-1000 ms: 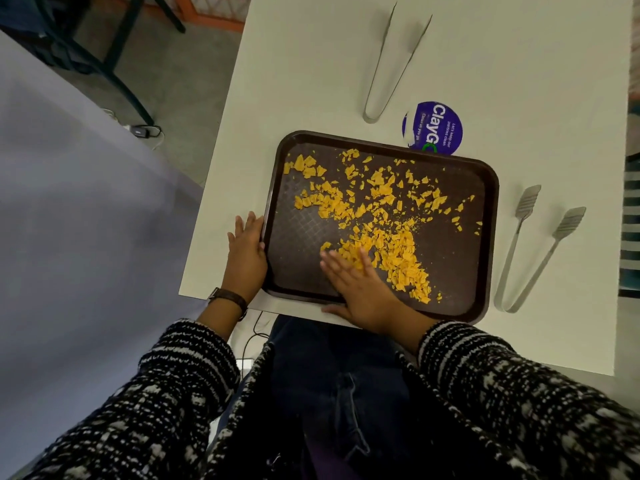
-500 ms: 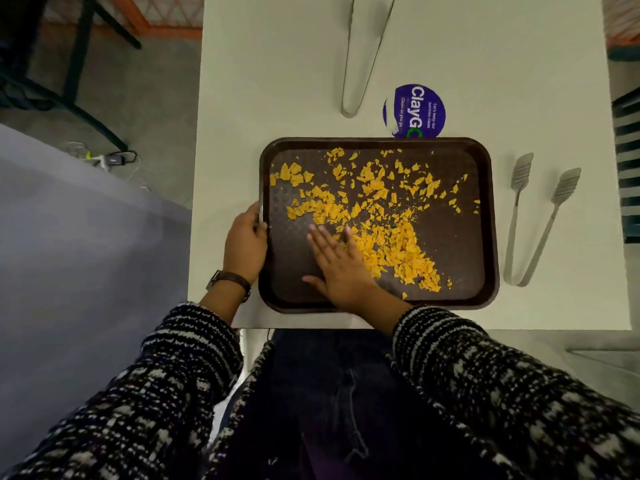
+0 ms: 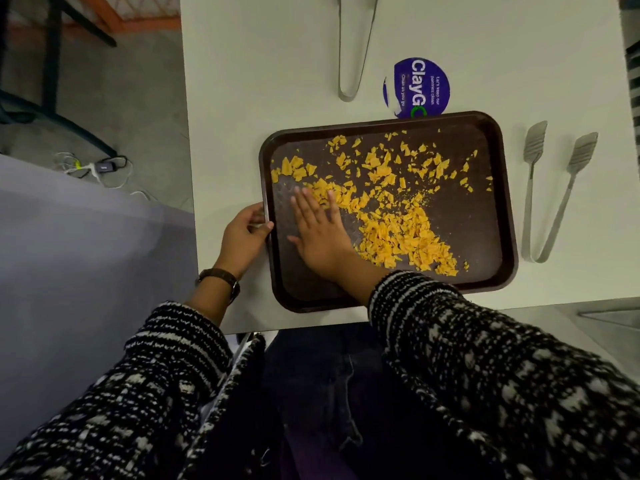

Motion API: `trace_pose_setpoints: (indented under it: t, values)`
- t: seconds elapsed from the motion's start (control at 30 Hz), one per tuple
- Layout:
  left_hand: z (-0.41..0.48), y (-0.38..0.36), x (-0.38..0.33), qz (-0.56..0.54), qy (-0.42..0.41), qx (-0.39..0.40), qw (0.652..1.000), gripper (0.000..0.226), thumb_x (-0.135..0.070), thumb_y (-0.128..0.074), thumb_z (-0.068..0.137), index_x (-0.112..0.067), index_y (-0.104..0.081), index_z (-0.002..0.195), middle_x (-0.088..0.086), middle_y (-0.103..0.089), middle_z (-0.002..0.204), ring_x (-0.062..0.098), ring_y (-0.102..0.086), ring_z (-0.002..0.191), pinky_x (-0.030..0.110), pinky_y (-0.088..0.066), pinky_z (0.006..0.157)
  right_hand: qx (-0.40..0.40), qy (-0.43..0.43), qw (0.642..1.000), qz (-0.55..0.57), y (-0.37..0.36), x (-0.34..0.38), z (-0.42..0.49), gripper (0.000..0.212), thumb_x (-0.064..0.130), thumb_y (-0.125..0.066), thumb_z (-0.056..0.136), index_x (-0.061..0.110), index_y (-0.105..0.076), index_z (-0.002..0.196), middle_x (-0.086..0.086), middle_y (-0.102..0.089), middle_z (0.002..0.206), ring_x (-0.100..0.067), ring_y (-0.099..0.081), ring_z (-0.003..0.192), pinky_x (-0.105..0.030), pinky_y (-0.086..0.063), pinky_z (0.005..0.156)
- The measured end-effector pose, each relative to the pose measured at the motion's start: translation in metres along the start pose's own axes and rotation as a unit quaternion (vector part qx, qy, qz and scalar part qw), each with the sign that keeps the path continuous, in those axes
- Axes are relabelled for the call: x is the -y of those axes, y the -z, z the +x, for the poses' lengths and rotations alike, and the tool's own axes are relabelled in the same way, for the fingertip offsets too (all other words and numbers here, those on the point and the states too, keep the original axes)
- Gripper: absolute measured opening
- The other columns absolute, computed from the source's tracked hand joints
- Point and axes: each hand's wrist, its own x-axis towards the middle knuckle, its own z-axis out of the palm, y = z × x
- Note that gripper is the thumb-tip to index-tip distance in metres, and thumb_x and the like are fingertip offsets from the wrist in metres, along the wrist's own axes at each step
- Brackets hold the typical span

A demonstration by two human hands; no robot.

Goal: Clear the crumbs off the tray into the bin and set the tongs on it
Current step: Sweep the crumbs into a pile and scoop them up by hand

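A dark brown tray (image 3: 491, 271) lies on the white table, strewn with orange crumbs (image 3: 398, 233) that are heaped toward its near right. My left hand (image 3: 242, 233) grips the tray's left rim, thumb over the edge. My right hand (image 3: 318, 230) lies flat on the tray's left part, fingers together, its fingertips touching the crumbs. Metal tongs (image 3: 550, 192) with slotted ends lie on the table just right of the tray. A second pair of plain tongs (image 3: 353, 46) lies beyond the tray. No bin shows.
A round purple sticker (image 3: 419, 84) sits on the table (image 3: 259, 81), partly under the tray's far rim. Left of the table are a grey surface (image 3: 86, 254), floor cables (image 3: 100, 168) and dark chair legs (image 3: 52, 81). My lap is below the near edge.
My right hand has slid left and farther across the tray, from the near edge up to the left crumbs. My left hand has closed on the rim. The view shifted.
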Motion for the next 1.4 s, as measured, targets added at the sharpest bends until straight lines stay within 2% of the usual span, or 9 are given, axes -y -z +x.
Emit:
trace_pose_setpoints:
  t: [0.17, 0.3, 0.4, 0.47, 0.67, 0.83, 1.03, 1.2, 1.4]
  values:
    - [0.001, -0.002, 0.006, -0.023, 0.010, -0.001, 1.000, 0.039, -0.015, -0.052, 0.091, -0.017, -0.048, 0.130, 0.004, -0.059, 0.119, 0.016, -0.053, 0.108, 0.028, -0.042, 0.093, 0.008, -0.108, 0.994, -0.007, -0.006, -0.033, -0.015, 0.076, 0.057, -0.004, 0.093, 0.002, 0.015, 0.142, -0.015, 0.025, 0.148, -0.029, 0.019, 0.143, -0.056, 0.025, 0.107]
    - [0.001, 0.000, 0.003, -0.037, 0.010, 0.002, 0.999, 0.039, -0.013, -0.054, 0.090, -0.015, -0.049, 0.129, 0.004, -0.059, 0.115, 0.016, -0.053, 0.105, 0.029, -0.044, 0.093, 0.003, 0.022, 1.000, 0.017, 0.003, -0.017, -0.007, 0.065, 0.046, -0.009, 0.098, 0.008, 0.012, 0.147, -0.011, 0.019, 0.155, -0.024, 0.018, 0.144, -0.056, 0.023, 0.107]
    - [0.000, 0.001, 0.001, -0.026, -0.001, 0.002, 1.000, 0.040, -0.011, -0.053, 0.090, -0.013, -0.048, 0.129, 0.001, -0.056, 0.110, 0.013, -0.052, 0.100, 0.015, -0.043, 0.081, -0.005, 0.074, 0.997, 0.021, 0.010, 0.008, 0.019, 0.062, 0.037, -0.016, 0.099, 0.006, 0.008, 0.148, -0.011, 0.011, 0.158, -0.023, 0.013, 0.146, -0.055, 0.022, 0.108]
    - [0.001, 0.002, 0.001, -0.014, -0.012, 0.003, 1.000, 0.039, -0.011, -0.054, 0.090, -0.012, -0.049, 0.129, 0.002, -0.057, 0.110, 0.013, -0.052, 0.099, 0.013, -0.043, 0.080, -0.007, 0.048, 0.999, 0.019, 0.015, 0.012, 0.036, 0.063, 0.036, -0.017, 0.098, 0.003, 0.005, 0.148, -0.013, 0.009, 0.158, -0.024, 0.012, 0.146, -0.055, 0.020, 0.108]
    - [-0.001, 0.004, -0.001, -0.022, -0.018, 0.009, 1.000, 0.036, -0.008, -0.055, 0.089, -0.012, -0.051, 0.125, 0.003, -0.056, 0.108, 0.017, -0.053, 0.100, 0.031, -0.046, 0.093, 0.003, -0.034, 0.999, -0.032, 0.027, -0.017, 0.058, 0.068, 0.045, -0.010, 0.096, 0.003, 0.001, 0.148, -0.017, 0.005, 0.158, -0.029, 0.009, 0.146, -0.058, 0.017, 0.108]
    - [-0.002, 0.004, -0.004, -0.014, -0.010, 0.007, 1.000, 0.038, -0.012, -0.053, 0.091, -0.014, -0.048, 0.129, -0.001, -0.053, 0.108, 0.013, -0.049, 0.099, 0.017, -0.040, 0.081, 0.030, -0.166, 0.986, -0.005, 0.017, -0.031, 0.029, 0.080, 0.059, -0.002, 0.092, 0.000, 0.006, 0.146, -0.022, 0.011, 0.155, -0.035, 0.015, 0.144, -0.057, 0.022, 0.105]
    - [-0.001, 0.004, -0.004, -0.014, -0.014, 0.004, 1.000, 0.040, -0.009, -0.054, 0.090, -0.011, -0.048, 0.129, 0.001, -0.053, 0.106, 0.013, -0.049, 0.097, 0.007, -0.038, 0.075, 0.001, 0.002, 0.999, 0.047, 0.027, -0.006, 0.037, 0.062, 0.038, -0.015, 0.098, 0.007, 0.005, 0.149, -0.009, 0.009, 0.159, -0.019, 0.011, 0.146, -0.055, 0.019, 0.110]
    - [-0.002, 0.005, -0.003, -0.018, -0.014, 0.007, 1.000, 0.040, -0.008, -0.055, 0.089, -0.011, -0.049, 0.128, 0.003, -0.053, 0.106, 0.014, -0.050, 0.098, 0.013, -0.041, 0.081, 0.010, 0.005, 0.999, 0.039, 0.032, -0.001, 0.069, 0.062, 0.038, -0.016, 0.099, 0.007, 0.002, 0.149, -0.008, 0.006, 0.160, -0.018, 0.009, 0.147, -0.055, 0.022, 0.107]
    - [-0.001, 0.008, -0.003, -0.027, 0.001, 0.029, 0.999, 0.038, -0.013, -0.054, 0.090, -0.013, -0.049, 0.128, 0.004, -0.054, 0.107, 0.019, -0.052, 0.100, 0.027, -0.042, 0.090, 0.046, -0.177, 0.983, -0.026, 0.025, -0.043, 0.046, 0.086, 0.065, 0.002, 0.089, 0.002, 0.009, 0.146, -0.018, 0.015, 0.156, -0.030, 0.017, 0.144, -0.056, 0.023, 0.106]
